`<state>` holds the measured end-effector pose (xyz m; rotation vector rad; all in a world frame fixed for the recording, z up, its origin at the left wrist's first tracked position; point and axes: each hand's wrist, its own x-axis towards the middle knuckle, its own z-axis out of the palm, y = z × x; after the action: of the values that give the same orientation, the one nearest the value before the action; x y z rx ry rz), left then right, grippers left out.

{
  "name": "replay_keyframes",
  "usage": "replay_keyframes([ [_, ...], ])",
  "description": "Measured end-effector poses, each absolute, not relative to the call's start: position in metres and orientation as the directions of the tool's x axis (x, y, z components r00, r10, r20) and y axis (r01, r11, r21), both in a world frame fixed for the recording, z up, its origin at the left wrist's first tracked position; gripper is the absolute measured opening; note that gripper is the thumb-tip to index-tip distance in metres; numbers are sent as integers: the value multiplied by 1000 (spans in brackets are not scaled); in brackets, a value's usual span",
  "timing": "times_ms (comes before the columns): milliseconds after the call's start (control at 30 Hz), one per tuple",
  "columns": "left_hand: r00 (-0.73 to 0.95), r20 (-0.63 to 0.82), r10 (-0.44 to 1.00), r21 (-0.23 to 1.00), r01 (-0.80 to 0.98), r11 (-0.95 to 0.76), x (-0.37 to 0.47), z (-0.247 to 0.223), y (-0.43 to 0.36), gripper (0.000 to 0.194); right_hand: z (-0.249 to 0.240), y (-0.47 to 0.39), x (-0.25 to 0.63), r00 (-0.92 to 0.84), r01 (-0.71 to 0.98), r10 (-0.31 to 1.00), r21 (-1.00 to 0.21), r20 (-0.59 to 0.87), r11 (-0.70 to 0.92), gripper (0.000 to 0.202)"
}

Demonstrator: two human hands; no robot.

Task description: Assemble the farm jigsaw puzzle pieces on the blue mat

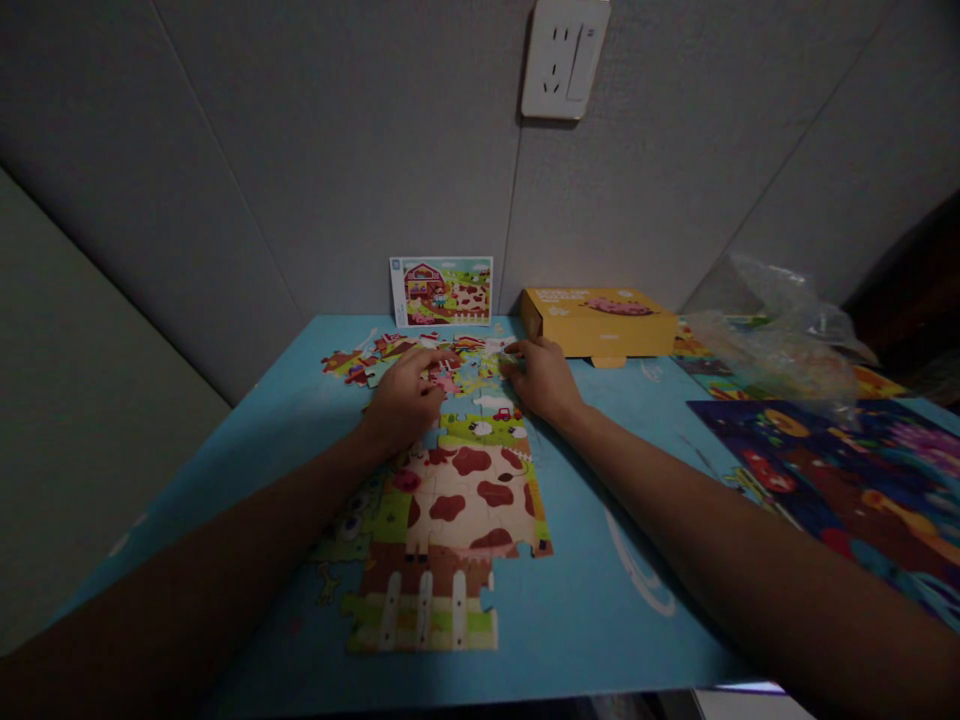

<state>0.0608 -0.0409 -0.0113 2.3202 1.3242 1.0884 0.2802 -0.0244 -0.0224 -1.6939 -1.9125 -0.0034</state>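
A partly joined farm puzzle with a spotted cow and a white fence lies on the blue table. Beyond it is a heap of loose pieces. My left hand rests at the left of these pieces, its fingers apart and curved over them, with nothing seen in its grasp. On the right side of the pieces is my right hand, fingers bent and spread, also with nothing visible in it. A picture card of the farm scene leans upright against the wall behind.
An orange box sits at the back, right of the card. Farther right are crumpled clear plastic and a dark blue picture puzzle. A wall socket is above the table.
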Motion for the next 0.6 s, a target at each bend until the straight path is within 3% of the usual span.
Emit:
replay_keyframes([
  [133,206,614,762,404,747,-527,59,-1,-45,38,-18,-30,276,-110,903,877,-322,467,284,28],
  [267,204,460,864,280,891,-359,58,2,-49,37,-15,-35,268,-326,804,818,-317,474,503,32],
  [367,200,371,907,179,943,-280,58,0,-49,37,-16,-37,264,-436,756,793,-304,426,579,39],
  [600,179,363,915,229,934,-273,60,1,-48,36,-14,-42,260,-461,698,801,-401,382,594,41],
])
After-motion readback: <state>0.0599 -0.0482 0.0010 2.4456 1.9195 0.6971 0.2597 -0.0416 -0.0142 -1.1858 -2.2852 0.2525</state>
